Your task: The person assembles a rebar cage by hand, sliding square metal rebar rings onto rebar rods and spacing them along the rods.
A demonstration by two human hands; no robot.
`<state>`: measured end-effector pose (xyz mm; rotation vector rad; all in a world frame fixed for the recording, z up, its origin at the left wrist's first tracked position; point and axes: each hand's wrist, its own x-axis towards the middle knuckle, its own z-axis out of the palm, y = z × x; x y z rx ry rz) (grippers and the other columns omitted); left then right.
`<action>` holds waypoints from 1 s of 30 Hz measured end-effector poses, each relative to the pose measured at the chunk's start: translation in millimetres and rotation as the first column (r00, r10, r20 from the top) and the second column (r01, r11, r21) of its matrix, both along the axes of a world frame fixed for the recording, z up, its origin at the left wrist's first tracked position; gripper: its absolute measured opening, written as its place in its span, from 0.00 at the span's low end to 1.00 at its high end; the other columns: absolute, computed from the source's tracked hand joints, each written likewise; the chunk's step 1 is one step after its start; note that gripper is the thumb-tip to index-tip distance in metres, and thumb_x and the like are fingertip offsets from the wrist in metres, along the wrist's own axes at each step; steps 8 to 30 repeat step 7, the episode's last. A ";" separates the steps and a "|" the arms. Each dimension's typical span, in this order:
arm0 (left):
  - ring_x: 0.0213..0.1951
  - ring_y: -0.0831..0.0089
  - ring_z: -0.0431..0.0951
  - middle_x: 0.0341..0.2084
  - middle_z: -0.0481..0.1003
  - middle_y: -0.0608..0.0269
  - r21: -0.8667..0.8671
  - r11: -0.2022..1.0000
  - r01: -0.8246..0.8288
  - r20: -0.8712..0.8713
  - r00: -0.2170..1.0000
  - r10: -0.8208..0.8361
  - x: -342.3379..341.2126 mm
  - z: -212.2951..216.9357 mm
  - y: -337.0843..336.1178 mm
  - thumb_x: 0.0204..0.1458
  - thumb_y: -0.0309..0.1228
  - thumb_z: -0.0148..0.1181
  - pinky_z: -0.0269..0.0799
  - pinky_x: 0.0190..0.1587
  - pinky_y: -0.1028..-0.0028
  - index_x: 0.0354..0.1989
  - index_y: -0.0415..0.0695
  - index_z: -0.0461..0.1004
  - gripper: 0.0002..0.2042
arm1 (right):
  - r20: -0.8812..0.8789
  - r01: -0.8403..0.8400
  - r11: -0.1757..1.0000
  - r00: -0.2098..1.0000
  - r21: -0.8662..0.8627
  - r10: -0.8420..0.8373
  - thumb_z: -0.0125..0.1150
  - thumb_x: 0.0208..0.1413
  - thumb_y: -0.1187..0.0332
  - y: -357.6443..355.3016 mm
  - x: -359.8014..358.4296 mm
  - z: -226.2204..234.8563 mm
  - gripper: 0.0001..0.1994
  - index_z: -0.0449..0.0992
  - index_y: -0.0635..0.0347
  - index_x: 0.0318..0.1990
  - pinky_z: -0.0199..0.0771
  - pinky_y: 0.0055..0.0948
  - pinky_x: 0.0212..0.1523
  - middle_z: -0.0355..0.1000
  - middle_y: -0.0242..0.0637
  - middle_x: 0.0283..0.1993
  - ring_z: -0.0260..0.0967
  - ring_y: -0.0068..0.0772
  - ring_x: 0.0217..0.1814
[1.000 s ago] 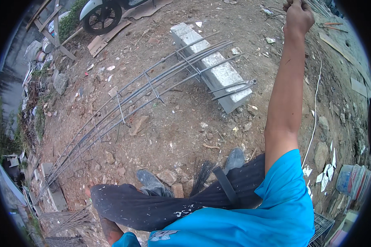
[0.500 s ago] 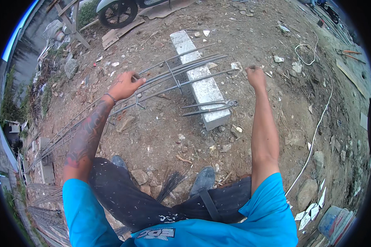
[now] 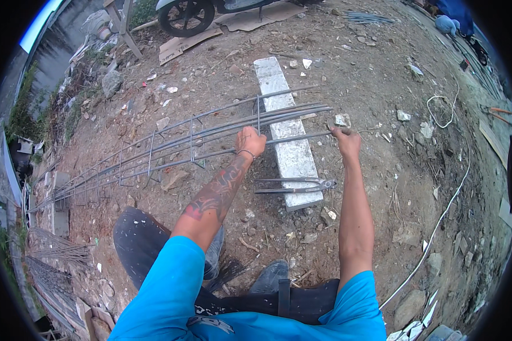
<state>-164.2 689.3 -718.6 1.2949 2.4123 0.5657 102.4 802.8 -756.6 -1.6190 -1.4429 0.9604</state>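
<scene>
A long rebar cage point(image 3: 176, 138) of steel bars and bent stirrups lies across the ground, its right end resting on a pale concrete post point(image 3: 296, 156). My left hand point(image 3: 250, 141) is closed at the last stirrup point(image 3: 259, 111), where it meets the nearest bar; my fingers hide that corner, and I cannot tell whether they also wrap the bar. To the right of the post, my right hand point(image 3: 347, 142) pinches the tip of the nearest bar point(image 3: 310, 136). Dark steel end-cutting pincers point(image 3: 296, 185) lie across the post's near end.
A motorbike wheel point(image 3: 186, 17) stands on cardboard at the back. A white cable point(image 3: 438, 227) snakes along the right, and orange-handled cutters point(image 3: 500, 113) lie beyond it. Tie wire point(image 3: 227, 273) is beside my boot point(image 3: 270, 277). Another person point(image 3: 448, 25) bends at the far right.
My left hand has moved right along the cage to the last stirrup. My right hand has come onto the bar's end. The view has shifted, and both legs sit differently.
</scene>
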 end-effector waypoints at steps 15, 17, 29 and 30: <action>0.32 0.49 0.77 0.22 0.75 0.42 0.173 0.983 0.069 -0.002 0.998 -0.070 11.5 -18.0 10.3 0.41 0.38 0.58 0.72 0.38 0.60 0.21 0.36 0.76 0.14 | -0.220 -0.027 0.999 0.975 0.042 0.036 0.71 0.41 0.60 -3.4 5.5 -5.8 0.20 0.79 0.71 0.33 0.67 0.26 0.34 0.75 0.38 0.27 0.69 0.25 0.30; 0.32 0.49 0.77 0.22 0.75 0.42 0.173 0.983 0.069 -0.002 0.998 -0.070 11.5 -18.0 10.3 0.41 0.38 0.58 0.72 0.38 0.60 0.21 0.36 0.76 0.14 | -0.220 -0.027 0.999 0.975 0.042 0.036 0.71 0.41 0.60 -3.4 5.5 -5.8 0.20 0.79 0.71 0.33 0.67 0.26 0.34 0.75 0.38 0.27 0.69 0.25 0.30; 0.32 0.49 0.77 0.22 0.75 0.42 0.173 0.983 0.069 -0.002 0.998 -0.070 11.5 -18.0 10.3 0.41 0.38 0.58 0.72 0.38 0.60 0.21 0.36 0.76 0.14 | -0.220 -0.027 0.999 0.975 0.042 0.036 0.71 0.41 0.60 -3.4 5.5 -5.8 0.20 0.79 0.71 0.33 0.67 0.26 0.34 0.75 0.38 0.27 0.69 0.25 0.30; 0.32 0.49 0.77 0.22 0.75 0.42 0.173 0.983 0.069 -0.002 0.998 -0.070 11.5 -18.0 10.3 0.41 0.38 0.58 0.72 0.38 0.60 0.21 0.36 0.76 0.14 | -0.220 -0.027 0.999 0.975 0.042 0.036 0.71 0.41 0.60 -3.4 5.5 -5.8 0.20 0.79 0.71 0.33 0.67 0.26 0.34 0.75 0.38 0.27 0.69 0.25 0.30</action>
